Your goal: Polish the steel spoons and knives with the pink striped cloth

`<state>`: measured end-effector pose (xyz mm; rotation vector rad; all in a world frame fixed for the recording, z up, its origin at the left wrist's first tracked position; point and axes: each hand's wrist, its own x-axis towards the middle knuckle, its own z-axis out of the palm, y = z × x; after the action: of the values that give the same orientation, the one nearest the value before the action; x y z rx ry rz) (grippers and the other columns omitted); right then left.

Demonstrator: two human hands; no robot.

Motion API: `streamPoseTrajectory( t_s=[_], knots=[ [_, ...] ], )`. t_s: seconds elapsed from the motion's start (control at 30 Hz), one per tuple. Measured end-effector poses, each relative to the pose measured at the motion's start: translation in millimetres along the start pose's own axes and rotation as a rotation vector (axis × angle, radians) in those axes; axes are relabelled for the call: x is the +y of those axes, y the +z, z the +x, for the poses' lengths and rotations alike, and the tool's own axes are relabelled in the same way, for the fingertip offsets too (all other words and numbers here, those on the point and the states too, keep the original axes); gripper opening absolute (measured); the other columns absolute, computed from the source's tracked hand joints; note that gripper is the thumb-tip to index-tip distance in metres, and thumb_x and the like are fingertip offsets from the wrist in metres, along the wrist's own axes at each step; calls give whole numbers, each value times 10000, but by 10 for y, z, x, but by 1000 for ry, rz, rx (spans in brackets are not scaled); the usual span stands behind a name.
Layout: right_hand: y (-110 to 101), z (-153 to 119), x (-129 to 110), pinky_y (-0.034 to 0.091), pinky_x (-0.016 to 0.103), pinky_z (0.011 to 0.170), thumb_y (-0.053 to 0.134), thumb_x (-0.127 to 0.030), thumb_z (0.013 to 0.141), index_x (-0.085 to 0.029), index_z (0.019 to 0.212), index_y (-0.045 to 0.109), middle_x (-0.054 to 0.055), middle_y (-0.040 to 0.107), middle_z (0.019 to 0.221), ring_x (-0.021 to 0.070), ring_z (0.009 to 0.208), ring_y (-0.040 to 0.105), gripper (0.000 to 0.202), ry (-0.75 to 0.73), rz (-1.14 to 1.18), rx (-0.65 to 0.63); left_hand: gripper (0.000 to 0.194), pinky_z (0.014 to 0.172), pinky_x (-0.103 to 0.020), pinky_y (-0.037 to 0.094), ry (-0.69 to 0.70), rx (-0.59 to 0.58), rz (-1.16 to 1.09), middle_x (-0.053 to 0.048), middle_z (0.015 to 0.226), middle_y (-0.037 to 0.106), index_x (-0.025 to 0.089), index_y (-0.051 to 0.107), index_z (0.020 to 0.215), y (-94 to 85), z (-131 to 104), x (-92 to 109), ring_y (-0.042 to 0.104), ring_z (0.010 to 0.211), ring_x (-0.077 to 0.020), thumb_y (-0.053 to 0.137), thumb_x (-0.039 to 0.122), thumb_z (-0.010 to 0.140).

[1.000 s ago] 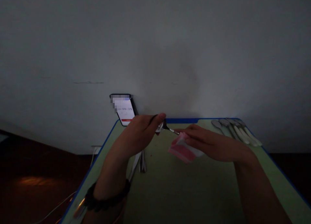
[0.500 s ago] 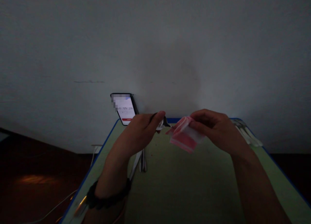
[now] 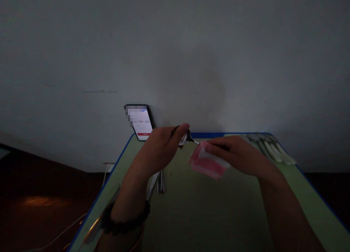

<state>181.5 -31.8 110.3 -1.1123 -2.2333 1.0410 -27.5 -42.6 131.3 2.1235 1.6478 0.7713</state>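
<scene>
Fingers closed, my left hand [image 3: 161, 148] grips a shiny metal spoon [image 3: 188, 137] by its bowl end, above the far part of the table. From there the spoon's neck points right, to the fold of a pink and white cloth [image 3: 209, 166]. My right hand [image 3: 236, 150] pinches this cloth at its upper edge, around or against the spoon's handle. Most of the handle is hidden by the cloth and the fingers. The lower part of the cloth hangs loose.
A phone [image 3: 142, 124] showing a timer leans on the wall behind the table [image 3: 202, 215]. Several utensils with pale handles [image 3: 273, 152] lie at the far right corner. Metal utensils [image 3: 161, 184] lie by my left forearm, and another shiny piece [image 3: 94, 228] is near the left edge.
My right hand has lowered and flattened, and the cloth has shifted slightly down with it. More of the spoon's neck shows. My left hand has moved a little to the right.
</scene>
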Motion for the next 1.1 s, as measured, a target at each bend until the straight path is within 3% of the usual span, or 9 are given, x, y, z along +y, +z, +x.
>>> streamPoseTrajectory(
  t_s=[0.07, 0.2, 0.37, 0.47, 0.57, 0.73, 0.87, 1.1],
  knots=[
    [-3, -3, 0, 452, 254, 624, 492, -476, 827, -228, 901, 693, 2, 695, 822, 150, 729, 615, 329, 34, 75, 48, 488, 491, -211, 329, 0, 7, 1, 5, 539, 579, 151, 564, 602, 1, 3, 2, 492, 493, -96, 328, 454, 902],
    [17, -10, -39, 475, 255, 594, 609, -467, 743, -201, 820, 701, 26, 705, 774, 141, 656, 630, 292, 79, 64, 269, 495, 480, -215, 324, -31, 23, -9, 7, 523, 565, 150, 558, 590, 1, 12, 1, 481, 477, -95, 322, 456, 900],
    [25, -46, -139, 509, 292, 645, 626, -427, 742, -189, 781, 684, 48, 705, 812, 165, 719, 645, 248, 9, 18, 453, 510, 469, -223, 318, -57, 24, -13, 12, 481, 540, 158, 541, 571, 2, 19, -1, 490, 479, -105, 308, 468, 901],
    [17, -65, -158, 511, 308, 705, 603, -397, 772, -190, 796, 667, 56, 695, 911, 178, 815, 640, 218, -43, 70, 388, 516, 453, -224, 311, -52, 34, -15, 15, 456, 523, 166, 503, 537, 3, 18, 4, 470, 459, -104, 303, 468, 904],
    [23, -54, -118, 481, 269, 649, 562, -387, 808, -200, 830, 642, 30, 682, 858, 147, 740, 621, 204, -54, 9, 238, 507, 448, -218, 309, -51, 42, -26, 20, 453, 521, 166, 491, 538, -2, 12, 18, 462, 451, -97, 312, 465, 906],
    [43, -22, -48, 419, 231, 615, 573, -420, 800, -211, 1012, 521, 12, 642, 889, 123, 731, 584, 303, -25, -47, 245, 506, 454, -206, 320, -44, 67, -62, 21, 480, 540, 151, 542, 571, -4, -1, 32, 468, 455, -90, 329, 467, 904],
    [33, -24, -71, 325, 238, 553, 397, -420, 898, -195, 830, 540, -4, 594, 715, 105, 608, 506, 274, -72, -222, 102, 511, 480, -205, 348, -20, 63, -116, 1, 559, 595, 141, 597, 655, 16, -9, 24, 519, 519, -103, 320, 491, 903],
    [94, -1, -145, 266, 233, 511, 362, -388, 915, -181, 722, 471, -35, 501, 610, 74, 523, 413, 303, -128, -193, 80, 519, 441, -205, 304, 68, -9, -59, 18, 500, 553, 149, 562, 576, 38, -33, 93, 439, 452, -81, 318, 457, 915]
  ],
)
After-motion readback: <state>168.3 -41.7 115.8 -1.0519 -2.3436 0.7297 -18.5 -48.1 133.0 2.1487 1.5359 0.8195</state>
